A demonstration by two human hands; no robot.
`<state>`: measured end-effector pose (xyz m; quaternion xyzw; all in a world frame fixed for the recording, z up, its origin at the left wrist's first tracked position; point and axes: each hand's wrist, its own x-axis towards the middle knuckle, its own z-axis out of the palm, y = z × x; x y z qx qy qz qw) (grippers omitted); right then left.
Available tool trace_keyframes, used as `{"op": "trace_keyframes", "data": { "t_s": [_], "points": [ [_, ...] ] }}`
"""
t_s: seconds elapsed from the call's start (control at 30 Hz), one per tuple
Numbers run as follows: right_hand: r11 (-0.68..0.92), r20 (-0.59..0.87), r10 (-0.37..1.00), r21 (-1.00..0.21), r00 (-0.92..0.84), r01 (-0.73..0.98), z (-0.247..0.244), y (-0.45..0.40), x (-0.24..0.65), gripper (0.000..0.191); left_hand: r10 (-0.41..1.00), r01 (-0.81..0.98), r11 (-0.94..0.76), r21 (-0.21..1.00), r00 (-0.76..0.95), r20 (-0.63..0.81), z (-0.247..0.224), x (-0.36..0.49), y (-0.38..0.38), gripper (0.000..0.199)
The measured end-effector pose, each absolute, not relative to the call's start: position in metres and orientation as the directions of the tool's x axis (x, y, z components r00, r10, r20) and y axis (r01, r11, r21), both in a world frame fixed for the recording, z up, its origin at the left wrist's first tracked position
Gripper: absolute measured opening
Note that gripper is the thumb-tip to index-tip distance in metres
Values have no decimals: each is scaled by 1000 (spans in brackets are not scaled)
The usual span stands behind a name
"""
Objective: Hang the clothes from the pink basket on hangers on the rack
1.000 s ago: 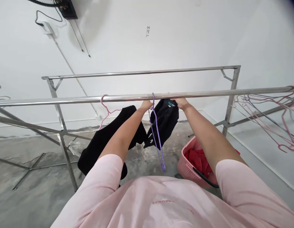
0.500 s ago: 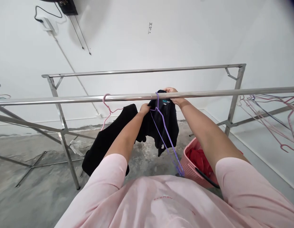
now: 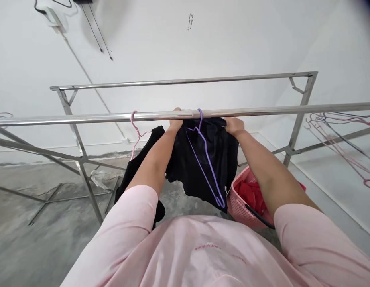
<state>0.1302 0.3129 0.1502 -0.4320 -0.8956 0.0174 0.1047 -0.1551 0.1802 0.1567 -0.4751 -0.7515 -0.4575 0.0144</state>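
Note:
Behind the near metal rail, my left hand [image 3: 176, 120] grips the upper left edge of a black garment [image 3: 185, 167], partly hidden by the rail. My right hand [image 3: 233, 126] is closed on its upper right edge. The cloth is spread between both hands. A purple hanger [image 3: 209, 161] hooks over the rail and hangs in front of the garment. Left of it, a second black garment [image 3: 134, 167] hangs on a pink hanger [image 3: 136, 133], partly behind my left arm.
The near rail [image 3: 262, 111] crosses the whole view, with another rail [image 3: 173, 82] farther back. A pink basket [image 3: 241, 207] with red cloth [image 3: 252, 195] stands on the floor at the right. Several hangers [image 3: 337, 139] hang at the far right.
My hands have moved apart and the black garment, bunched before, is now stretched wide behind the purple hanger. The printed label at its neck no longer shows.

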Motion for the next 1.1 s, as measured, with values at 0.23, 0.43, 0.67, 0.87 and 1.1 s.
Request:
{"op": "trace_keyframes", "data": {
  "t_s": [0.23, 0.43, 0.67, 0.87, 1.1],
  "points": [
    [405, 304, 900, -323, -311, 856, 164, 318, 152, 30, 601, 733, 115, 671, -589, 540, 153, -166, 153, 13],
    [576, 459, 806, -467, -373, 671, 210, 294, 131, 28, 410, 659, 10, 752, -689, 598, 133, -149, 125, 15],
    [604, 495, 783, -463, -376, 649, 239, 276, 126, 20, 463, 680, 30, 733, -659, 593, 125, -117, 73, 32],
    [700, 506, 709, -412, -492, 584, 208, 244, 138, 21, 883, 879, 262, 399, -385, 268, 131, -70, 63, 62],
    [676, 334, 736, -409, -589, 613, 217, 215, 151, 17, 935, 895, 45, 443, -193, 296, 118, -35, 93, 12]
  ]
}}
